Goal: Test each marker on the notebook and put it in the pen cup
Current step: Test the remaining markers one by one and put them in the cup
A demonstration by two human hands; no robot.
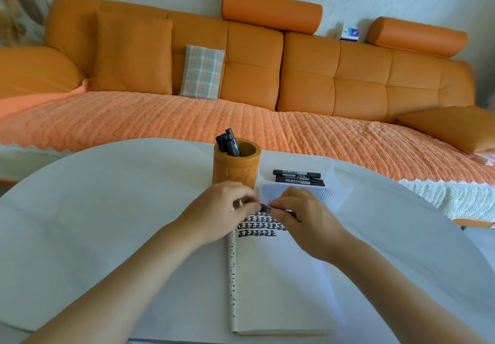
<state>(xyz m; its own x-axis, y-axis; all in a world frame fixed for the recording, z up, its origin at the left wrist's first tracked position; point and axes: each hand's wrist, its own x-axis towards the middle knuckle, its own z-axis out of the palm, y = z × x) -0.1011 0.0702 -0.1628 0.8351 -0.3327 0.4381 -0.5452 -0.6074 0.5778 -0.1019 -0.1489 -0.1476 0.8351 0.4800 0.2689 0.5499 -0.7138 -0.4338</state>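
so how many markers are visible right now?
About 6: roughly 3 standing in the pen cup, 2 lying behind the notebook at and, 1 held between both hands. More may be hidden.

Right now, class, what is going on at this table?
A person holds one black marker between both hands, left hand and right hand, above the open notebook, which already bears rows of black test marks. Several markers stand in the pen cup; a few more lie behind the notebook.

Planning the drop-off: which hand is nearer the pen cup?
Left. The left hand sits just in front of the pen cup, overlapping its base; the right hand is off to its right.
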